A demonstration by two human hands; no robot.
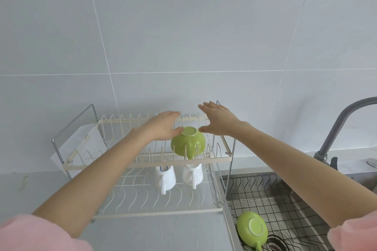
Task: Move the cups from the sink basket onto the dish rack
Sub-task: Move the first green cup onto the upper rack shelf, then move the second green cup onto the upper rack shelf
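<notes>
A green cup sits upside down on the top tier of the cream wire dish rack, handle toward me. My left hand hovers at its left with fingers spread, the thumb touching or nearly touching the cup's base. On the cup's right my right hand is open, thumb close to the base. Two white mugs stand upside down on the lower tier. A second green cup lies upside down in the black wire sink basket.
The steel sink lies to the right of the rack, with a drain near the front. A grey faucet arches over it at far right. A white drip tray hangs on the rack's left end. The tiled wall is close behind.
</notes>
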